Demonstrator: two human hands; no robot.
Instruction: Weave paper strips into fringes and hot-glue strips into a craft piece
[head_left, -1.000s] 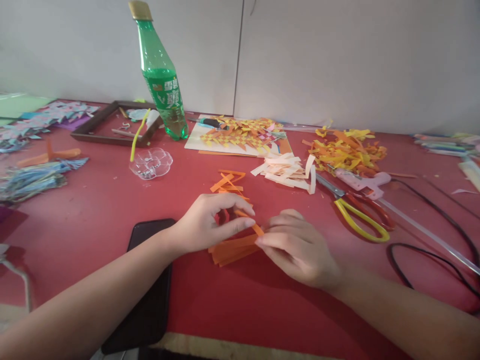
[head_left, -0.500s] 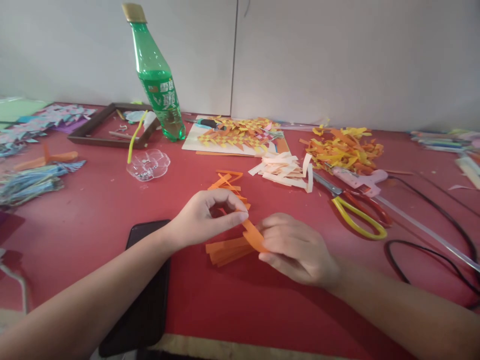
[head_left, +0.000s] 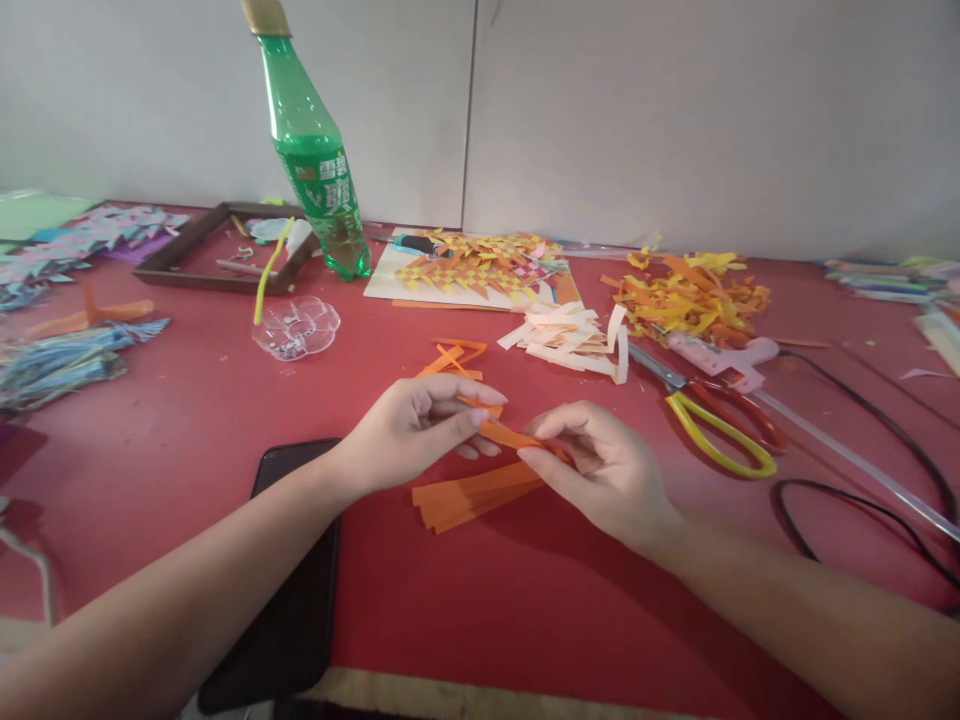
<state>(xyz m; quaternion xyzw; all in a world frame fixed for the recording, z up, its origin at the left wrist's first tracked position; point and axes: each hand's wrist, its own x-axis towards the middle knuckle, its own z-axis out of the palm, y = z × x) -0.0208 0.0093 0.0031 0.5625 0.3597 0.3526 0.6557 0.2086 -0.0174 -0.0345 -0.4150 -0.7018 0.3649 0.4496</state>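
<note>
An orange paper strip (head_left: 507, 434) stretches between my two hands above the red table. My left hand (head_left: 424, 425) pinches its left end between thumb and fingers. At the other end, my right hand (head_left: 604, 475) grips the strip with thumb and fingertips. Just below lies a fanned stack of flat orange strips (head_left: 465, 500), its right end partly under my right hand. Behind my left hand is a small pile of folded orange strips (head_left: 454, 358), partly hidden by the fingers.
Cream strips (head_left: 570, 335), scissors (head_left: 712, 430) and a pink glue gun (head_left: 724, 360) lie to the right. Further back are yellow-orange folded paper pieces (head_left: 690, 295), a green bottle (head_left: 319, 170) and a brown frame (head_left: 210, 285). A black phone (head_left: 289, 590) lies under my left forearm.
My right hand has turned and its fingers have opened out somewhat, still on the strip. The strip has swung from a downward slant to nearly level. My left fingers have spread slightly.
</note>
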